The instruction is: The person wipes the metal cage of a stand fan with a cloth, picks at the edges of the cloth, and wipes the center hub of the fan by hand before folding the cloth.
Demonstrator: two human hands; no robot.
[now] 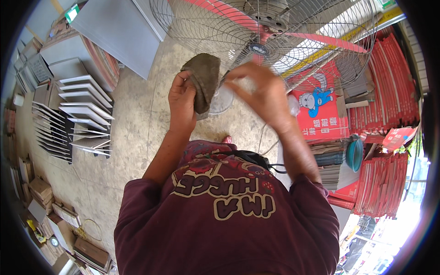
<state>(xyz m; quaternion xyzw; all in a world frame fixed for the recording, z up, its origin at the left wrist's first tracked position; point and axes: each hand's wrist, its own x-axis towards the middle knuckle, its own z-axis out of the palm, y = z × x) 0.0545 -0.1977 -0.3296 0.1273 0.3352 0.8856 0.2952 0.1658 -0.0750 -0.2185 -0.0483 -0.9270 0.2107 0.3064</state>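
My left hand [182, 94] is closed on the near left side of a folded, grey-brown, cloth-like pad [207, 75], its thumb lying over a fold. The pad is raised in front of my body, with a rounded top and a slightly rough edge. Just right of it, my right hand [263, 91] is in the air and smeared by motion. Its fingers look bent, with the thumb stretched toward the pad, but whether they pinch anything cannot be made out.
A large wire-caged fan [266, 34] with red blades stands close ahead. Red cartons [323, 121] and stacked red-edged boxes [382, 183] line the right side. To the left are racks of upright panels [87, 105] and a big grey board [121, 34]. Boxes [89, 254] lie at lower left.
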